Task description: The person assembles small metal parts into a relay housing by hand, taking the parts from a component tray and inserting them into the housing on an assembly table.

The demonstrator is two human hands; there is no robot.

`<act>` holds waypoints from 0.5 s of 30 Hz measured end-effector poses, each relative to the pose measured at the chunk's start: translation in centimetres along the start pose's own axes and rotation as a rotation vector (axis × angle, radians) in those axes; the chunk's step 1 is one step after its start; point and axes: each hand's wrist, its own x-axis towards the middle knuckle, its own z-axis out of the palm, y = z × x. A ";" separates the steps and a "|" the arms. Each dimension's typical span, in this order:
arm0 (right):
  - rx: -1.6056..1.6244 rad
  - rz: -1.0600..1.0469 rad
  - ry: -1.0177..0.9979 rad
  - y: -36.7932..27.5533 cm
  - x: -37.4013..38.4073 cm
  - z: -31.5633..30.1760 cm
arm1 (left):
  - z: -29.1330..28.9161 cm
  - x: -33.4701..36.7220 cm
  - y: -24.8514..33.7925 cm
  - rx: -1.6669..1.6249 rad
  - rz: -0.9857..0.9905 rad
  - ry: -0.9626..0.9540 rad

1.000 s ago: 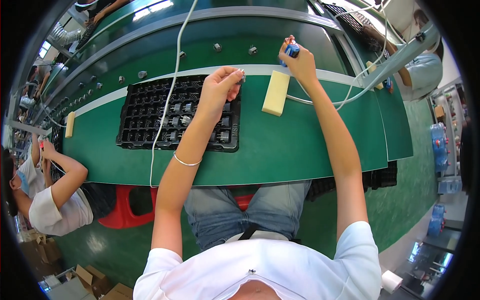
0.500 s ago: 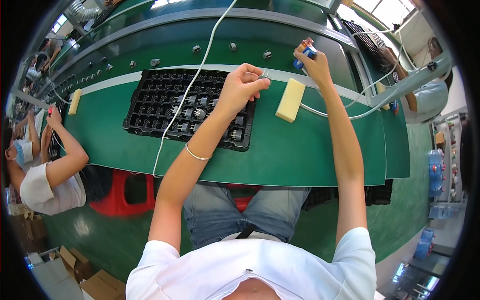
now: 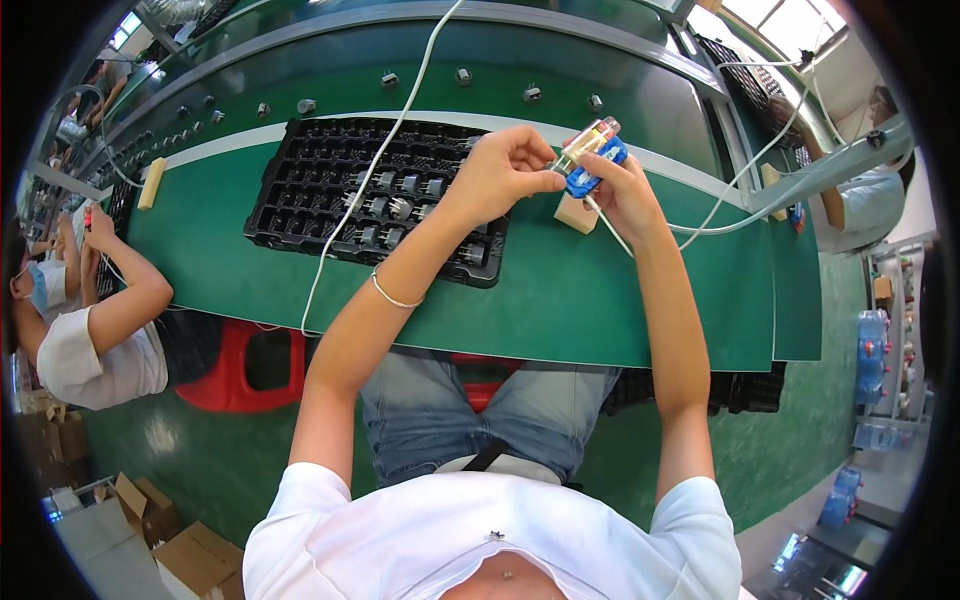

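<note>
My left hand (image 3: 505, 178) is closed in a pinch around a small grey component with metal pins (image 3: 556, 169), mostly hidden by the fingers. Right up against it is the front of a blue hand-held tool with a clear end (image 3: 603, 158); a white cord runs from it. My right hand (image 3: 630, 195) is wrapped round that tool. Below and left of my left hand lies a black compartment tray (image 3: 268, 225). Several grey round components with upright pins (image 3: 400, 208) sit in its right-hand cells. Partly covered by my hands is a pale yellow block (image 3: 577, 214).
More small components (image 3: 463, 76) stand spaced out on the strip (image 3: 340, 75) beyond the table's raised edge. A white cable (image 3: 385, 160) hangs across the tray. At the left, a co-worker (image 3: 110, 300) sits by a red stool (image 3: 240, 375); another person (image 3: 865, 205) is at the far right.
My right hand has brought the tool left and nearer, from beyond the yellow block to my left fingertips. My left hand has shifted slightly right, still pinching the component.
</note>
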 end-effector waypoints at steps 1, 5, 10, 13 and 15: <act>-0.006 0.018 0.000 0.2 -0.1 -0.2 | 0.1 0.1 -0.3 0.002 -0.002 0.005; 0.074 0.081 -0.036 0.4 -0.7 -0.3 | 0.1 0.0 -0.8 0.050 0.101 -0.034; 0.112 0.089 -0.050 0.9 -1.6 -0.3 | 0.4 -0.4 0.4 -0.042 -0.085 -0.087; 0.117 0.063 -0.047 0.5 -2.3 -0.4 | 0.1 -0.4 0.2 0.005 -0.114 -0.121; 0.117 0.037 -0.014 0.5 -2.4 -1.2 | -1.1 -0.1 0.2 0.224 -0.028 -0.029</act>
